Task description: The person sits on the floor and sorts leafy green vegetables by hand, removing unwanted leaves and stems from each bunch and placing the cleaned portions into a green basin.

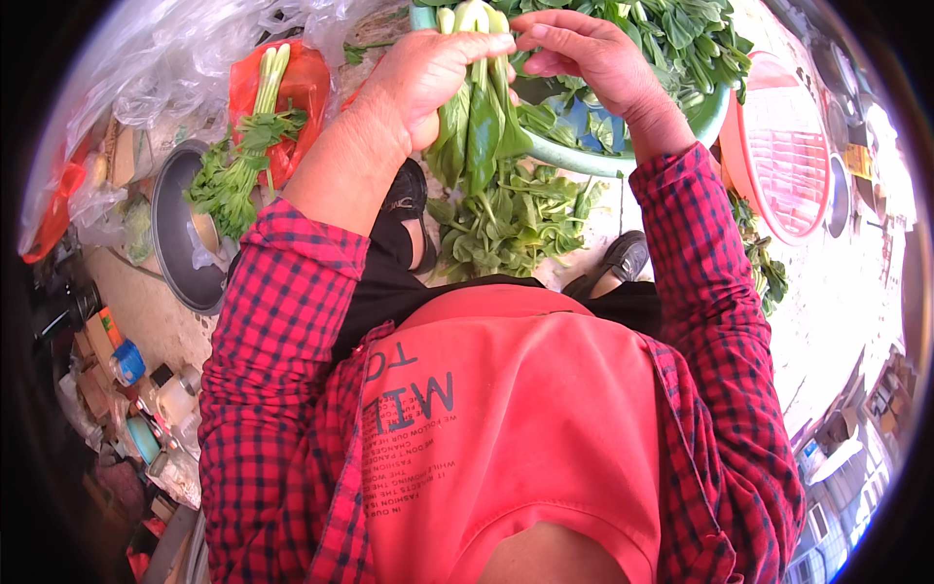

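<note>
My left hand (430,69) grips a bunch of leafy greens (478,131), pale stem ends up and broad leaves hanging down. Just right of the stem ends is my right hand (576,51), its thumb and fingertips close together; whether they pinch a small piece cannot be told. Beneath the bunch, a pile of loose green leaves (511,226) lies on the floor between my feet. Behind my hands stands a large green basin (613,164), heaped with more leafy greens (678,36) at its far side and holding some loose leaves nearer me.
To the left, celery (252,146) lies across a red plastic bag (310,80) and a grey metal bowl (171,219). Clear plastic sheeting (182,51) spreads behind them. A pink plastic basket (788,146) stands right of the basin, near more greens (766,270). Boxes and clutter line the far left.
</note>
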